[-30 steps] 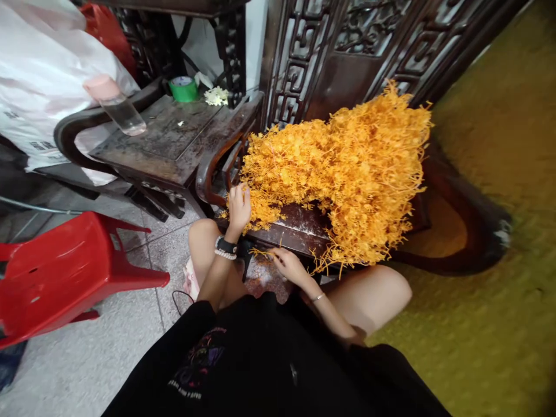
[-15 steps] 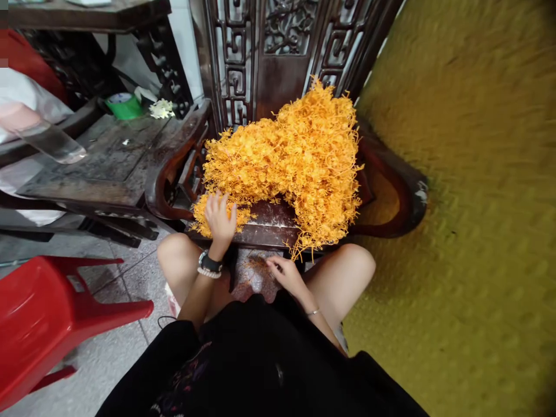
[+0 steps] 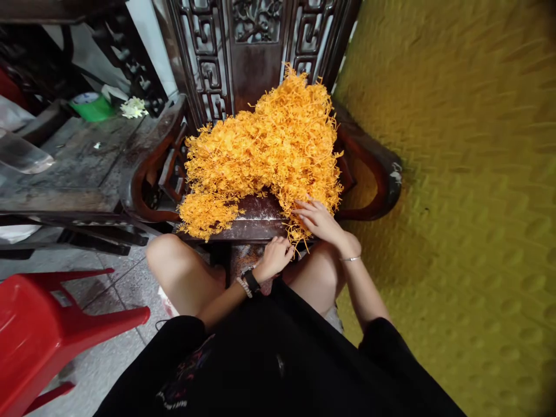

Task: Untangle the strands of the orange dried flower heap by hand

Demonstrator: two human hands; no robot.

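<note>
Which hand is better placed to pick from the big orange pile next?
Probably the right hand: it is at the orange pile, near end, while the left hand sits lower, by trailing strands.

Tangled orange heap [image 3: 264, 139], apparently flower sprigs, with smaller clump [image 3: 206, 217] on dark seat [image 3: 258, 208]

Black short-sleeved top [image 3: 278, 353], purplish print [image 3: 187, 373]; left wrist: black band [image 3: 251, 282], pale beaded bracelet [image 3: 244, 286]; right: thin silvery bangle [image 3: 351, 258].

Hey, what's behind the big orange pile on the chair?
The carved wooden chair back rises behind the orange pile. The pile covers the back's lower part, which can't be seen.
</note>
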